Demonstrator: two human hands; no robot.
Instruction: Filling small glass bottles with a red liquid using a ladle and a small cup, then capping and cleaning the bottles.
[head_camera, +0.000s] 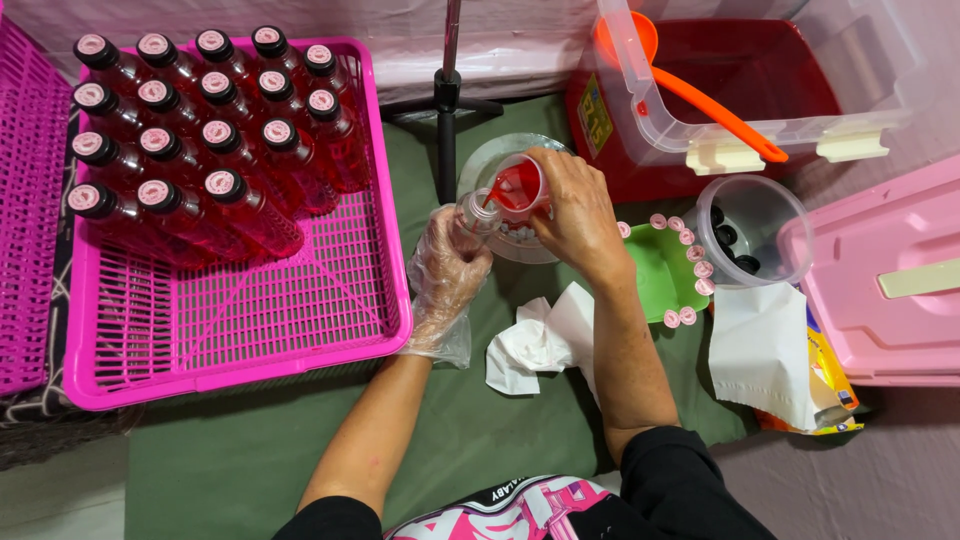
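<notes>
Pouring was underway: right hand (578, 215) tipped a cup (517, 186) of red liquid into the bottle (478, 212) gripped by the gloved left hand (447, 270), right of the basket (300, 330); steadiness was needed.

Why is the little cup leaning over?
Tipped: the right hand tilts the cup, and red liquid runs into the bottle.
</notes>
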